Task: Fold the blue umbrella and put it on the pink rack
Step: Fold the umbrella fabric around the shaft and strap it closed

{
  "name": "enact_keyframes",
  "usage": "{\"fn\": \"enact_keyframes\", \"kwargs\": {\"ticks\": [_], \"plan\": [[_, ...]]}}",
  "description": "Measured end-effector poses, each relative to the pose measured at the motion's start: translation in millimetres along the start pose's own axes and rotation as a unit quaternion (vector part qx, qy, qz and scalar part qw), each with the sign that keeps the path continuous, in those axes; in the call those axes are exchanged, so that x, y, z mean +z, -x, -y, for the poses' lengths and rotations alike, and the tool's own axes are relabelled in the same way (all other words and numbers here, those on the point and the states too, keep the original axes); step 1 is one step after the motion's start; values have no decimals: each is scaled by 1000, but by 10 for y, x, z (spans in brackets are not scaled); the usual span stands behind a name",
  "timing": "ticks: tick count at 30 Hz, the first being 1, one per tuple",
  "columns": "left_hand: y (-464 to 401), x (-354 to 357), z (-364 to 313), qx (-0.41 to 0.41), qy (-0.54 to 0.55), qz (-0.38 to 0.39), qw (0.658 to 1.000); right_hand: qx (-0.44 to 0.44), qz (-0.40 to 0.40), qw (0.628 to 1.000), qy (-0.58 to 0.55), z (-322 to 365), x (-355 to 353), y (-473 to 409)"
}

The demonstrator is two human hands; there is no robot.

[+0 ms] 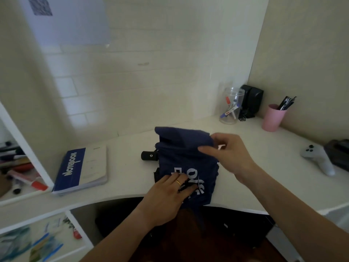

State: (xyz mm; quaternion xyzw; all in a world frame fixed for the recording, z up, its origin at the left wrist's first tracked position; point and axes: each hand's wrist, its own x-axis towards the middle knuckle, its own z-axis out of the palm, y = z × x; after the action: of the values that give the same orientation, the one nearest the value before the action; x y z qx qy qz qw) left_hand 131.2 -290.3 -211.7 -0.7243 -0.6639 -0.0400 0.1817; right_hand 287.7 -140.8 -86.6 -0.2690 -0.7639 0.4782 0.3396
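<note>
The blue umbrella (181,157) lies collapsed on the white desk (255,157), its navy cloth with white lettering bunched up and hanging slightly over the front edge. Its black handle (149,155) sticks out to the left. My left hand (170,193) presses flat on the near part of the cloth, fingers straight, a gold ring on one finger. My right hand (226,152) pinches the far right fold of the cloth between thumb and fingers. No pink rack is in view.
A blue notebook (81,169) lies left of the umbrella. At the back right stand a clear jar of markers (231,105), a black speaker (252,101) and a pink cup of pens (272,118). A white game controller (317,157) lies at the far right. Shelves with markers (20,167) are at left.
</note>
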Motion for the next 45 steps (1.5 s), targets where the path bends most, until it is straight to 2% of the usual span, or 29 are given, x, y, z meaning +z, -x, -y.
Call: {"fn": "enact_keyframes", "kwargs": {"ticks": [2,5,9,13,17,19,20,21,22,24,25,26,30,33,35,38,42,45], "plan": [[18,0,-28,-13,7,-5,1000,-18,26,999,15,-132,12,226],[64,13,-33,-32,33,-29,999,-39,85,990,104,-447,30,499],[143,35,-60,-70,121,-98,985,-9,110,986,128,-800,47,672],[202,30,-30,-167,238,-79,954,11,112,981,155,-875,74,568],[174,-20,-8,-207,257,-49,943,32,140,975,172,-727,105,424],[179,-56,-9,-232,294,-33,927,53,122,980,145,-654,145,348],[182,-80,1,-250,329,-27,910,63,105,982,144,-655,162,301],[185,-125,15,-281,398,-32,873,67,90,980,163,-659,180,261],[182,-177,39,-317,502,-43,803,62,86,975,193,-688,194,231],[150,-288,68,-355,682,-81,635,39,99,966,234,-766,199,221],[132,-334,96,-362,711,-107,593,29,104,965,238,-818,185,226],[116,-370,118,-374,716,-128,575,20,108,966,235,-875,166,235],[96,-433,77,-393,687,-117,600,-4,100,972,212,-981,138,282],[91,-462,44,-404,694,-132,581,-17,72,981,177,-1039,175,314],[43,-480,13,-407,689,-126,586,-18,55,986,156,-1076,210,322],[24,-444,-8,-406,673,-119,606,-1,55,993,106,-1108,225,335],[110,-381,83,-428,659,-129,605,45,47,998,17,-1083,196,338],[121,-371,86,-428,633,-115,634,69,14,997,-15,-1085,202,318]]}}
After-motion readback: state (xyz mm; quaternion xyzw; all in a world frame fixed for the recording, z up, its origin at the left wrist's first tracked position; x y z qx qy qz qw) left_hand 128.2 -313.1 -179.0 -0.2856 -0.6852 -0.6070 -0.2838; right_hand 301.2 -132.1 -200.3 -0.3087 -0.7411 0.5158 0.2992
